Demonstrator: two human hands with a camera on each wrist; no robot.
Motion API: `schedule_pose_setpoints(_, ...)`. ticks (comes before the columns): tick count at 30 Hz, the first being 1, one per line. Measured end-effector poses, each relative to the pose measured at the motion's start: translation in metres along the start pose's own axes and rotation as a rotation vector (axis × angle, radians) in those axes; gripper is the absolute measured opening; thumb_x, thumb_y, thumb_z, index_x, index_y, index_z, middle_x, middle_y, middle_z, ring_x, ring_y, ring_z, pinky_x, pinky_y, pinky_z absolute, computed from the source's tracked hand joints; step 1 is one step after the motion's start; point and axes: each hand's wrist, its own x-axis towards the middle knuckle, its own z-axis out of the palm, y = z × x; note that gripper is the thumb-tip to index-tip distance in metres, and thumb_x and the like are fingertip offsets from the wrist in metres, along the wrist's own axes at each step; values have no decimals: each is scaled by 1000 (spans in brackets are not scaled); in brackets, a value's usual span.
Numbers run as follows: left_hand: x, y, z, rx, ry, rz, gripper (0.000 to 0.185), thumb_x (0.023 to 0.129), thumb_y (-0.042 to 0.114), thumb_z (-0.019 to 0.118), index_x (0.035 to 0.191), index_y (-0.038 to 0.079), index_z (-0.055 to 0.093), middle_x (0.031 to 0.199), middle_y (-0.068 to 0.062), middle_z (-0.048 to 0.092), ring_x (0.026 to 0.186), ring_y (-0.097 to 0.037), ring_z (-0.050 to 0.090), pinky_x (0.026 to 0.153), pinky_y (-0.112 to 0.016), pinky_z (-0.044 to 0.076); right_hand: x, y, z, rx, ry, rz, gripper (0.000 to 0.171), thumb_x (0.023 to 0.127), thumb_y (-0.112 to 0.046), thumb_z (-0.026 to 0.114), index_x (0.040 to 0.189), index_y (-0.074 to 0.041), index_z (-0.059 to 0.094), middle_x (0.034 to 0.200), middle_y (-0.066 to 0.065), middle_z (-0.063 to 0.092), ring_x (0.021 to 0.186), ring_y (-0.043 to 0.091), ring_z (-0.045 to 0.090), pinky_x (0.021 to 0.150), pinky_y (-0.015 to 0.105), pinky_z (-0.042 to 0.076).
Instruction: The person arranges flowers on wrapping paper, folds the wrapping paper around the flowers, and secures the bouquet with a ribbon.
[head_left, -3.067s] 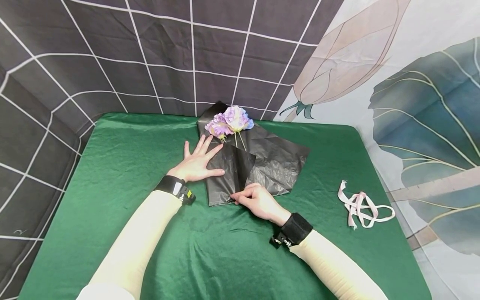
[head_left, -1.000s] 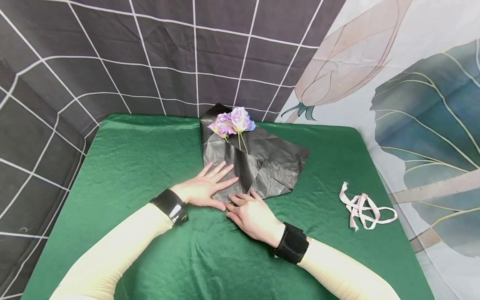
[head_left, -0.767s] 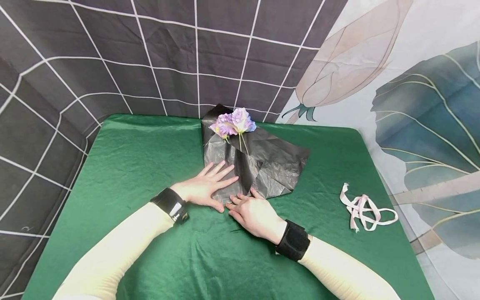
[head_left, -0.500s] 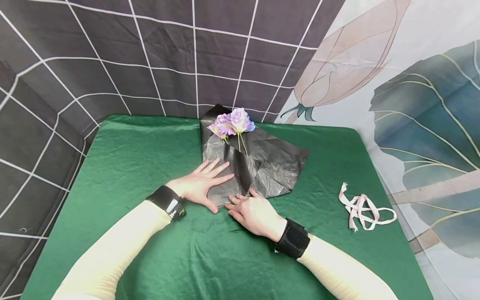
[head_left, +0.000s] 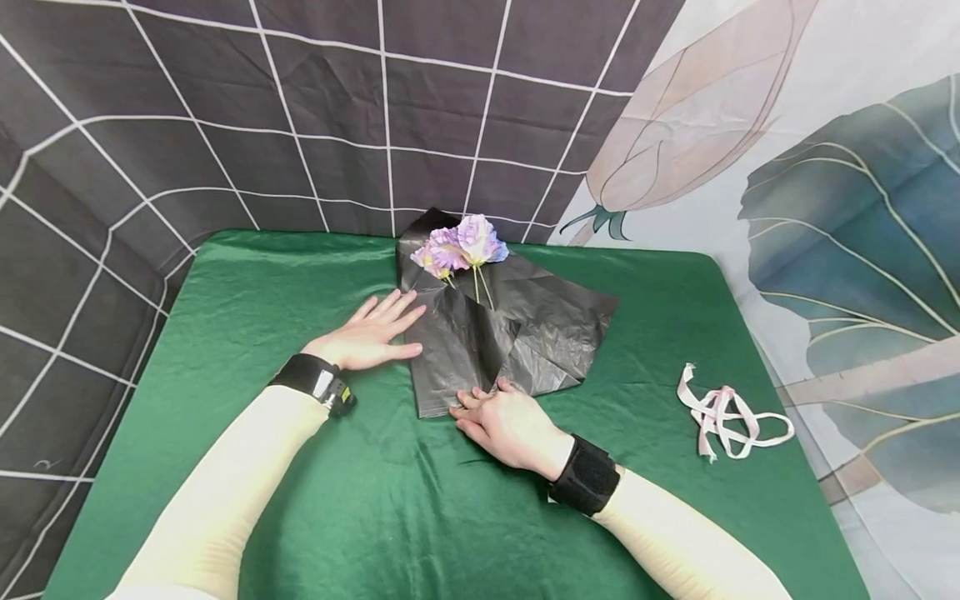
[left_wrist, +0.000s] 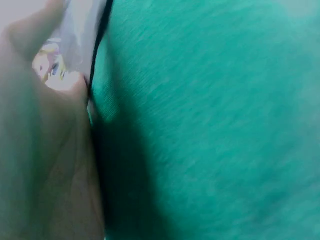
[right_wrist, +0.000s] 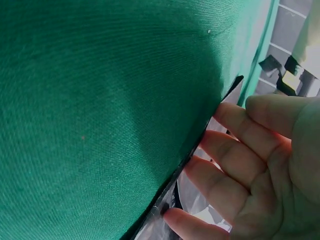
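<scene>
Both hands flat, fingers straight: left hand (head_left: 365, 337) at left edge of black wrapping sheet (head_left: 517, 329), right hand (head_left: 510, 421) pressing near corner w/ fingertips

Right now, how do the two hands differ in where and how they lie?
The left hand lies flat at the black sheet's left edge, mostly on the green cloth; the right hand presses its fingertips on the sheet's near edge. The left reaches farther back. Both are open.

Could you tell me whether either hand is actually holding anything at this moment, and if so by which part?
Nothing is gripped. The left hand lies flat at the left edge of the black wrapping paper; the right hand presses its fingertips on the paper's near corner.
</scene>
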Motion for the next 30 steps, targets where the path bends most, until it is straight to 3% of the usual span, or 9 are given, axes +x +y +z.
schedule_pose_setpoints(3,3,-2,-2,14,32,-58,74,95,62,33,154,21,14,160,-6,1,146,-27,-3,115,-50,0,0,0,1,13,-2,2,33,98,-39,48,124,-27,65,132,-3,58,121,14,54,104,49,35)
schedule_pose_setpoints(6,5,-1,-3,28,60,-92,77,93,62,38,154,20,15,160,-8,3,146,-28,-1,115,-51,1,0,0,1,35,-1,2,32,98,-39,48,123,-27,66,132,-3,58,121,14,55,104,49,36)
schedule_pose_setpoints(11,4,2,-4,43,60,-87,88,87,66,47,154,19,13,160,-11,2,146,-31,-3,114,-53,0,0,-4,-1,55,-26,13,33,99,-39,47,122,-27,66,132,-3,57,121,15,55,103,47,37)
schedule_pose_setpoints(15,4,5,-1,69,66,-65,92,84,68,51,154,22,15,160,-7,4,146,-31,-2,114,-53,0,-2,-14,-5,11,-71,17,34,99,-41,45,122,-28,66,126,-4,62,109,17,62,103,44,39)
schedule_pose_setpoints(18,5,7,2,99,76,-43,91,83,70,50,153,24,16,160,-5,6,146,-31,-1,114,-54,-1,-4,-21,-7,-49,-106,8,36,100,-42,43,123,-28,65,124,-5,63,103,16,64,105,48,37)
schedule_pose_setpoints(21,9,8,5,119,89,-45,92,83,72,48,153,22,16,160,-4,7,146,-30,-1,114,-54,-1,-7,-26,-8,-77,-128,19,37,100,-42,41,126,-28,63,126,-5,62,107,15,62,106,52,33)
schedule_pose_setpoints(27,18,6,2,118,101,-144,116,70,79,56,153,11,14,160,-4,10,147,-26,-1,114,-52,-1,-14,-31,-6,-94,-145,17,38,101,-43,38,131,-29,58,135,-5,55,118,17,57,104,65,26)
schedule_pose_setpoints(30,23,4,-4,132,111,-176,112,69,79,58,152,13,22,159,-2,14,147,-25,0,115,-52,-2,-16,-32,-6,-94,-152,12,39,101,-43,38,132,-30,57,137,-4,54,121,17,55,102,70,22)
